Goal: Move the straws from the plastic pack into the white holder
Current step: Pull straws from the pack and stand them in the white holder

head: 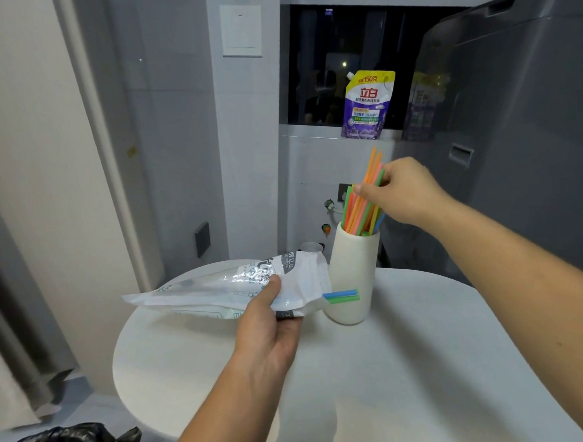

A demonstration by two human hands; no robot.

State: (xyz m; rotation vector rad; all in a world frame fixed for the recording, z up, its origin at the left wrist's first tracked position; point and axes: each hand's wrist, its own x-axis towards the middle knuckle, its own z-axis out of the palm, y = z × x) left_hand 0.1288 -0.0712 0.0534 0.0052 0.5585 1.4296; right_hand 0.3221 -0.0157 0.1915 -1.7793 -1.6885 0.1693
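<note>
A: The right hand is pinching straws standing in the white holder.

B: The left hand is clasping the plastic pack; two protruding straws risk sliding out.

Single head-worn wide-angle view, forward and down, close over the round white table near arm's reach.

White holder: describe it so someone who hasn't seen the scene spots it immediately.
Start at the round white table. Near its far edge, just right of the plastic pack that the left hand holds, stands the white holder, a tall plain cup. It is the only upright thing on the table, with coloured straws fanning out of its top, pinched by the right hand.
</note>
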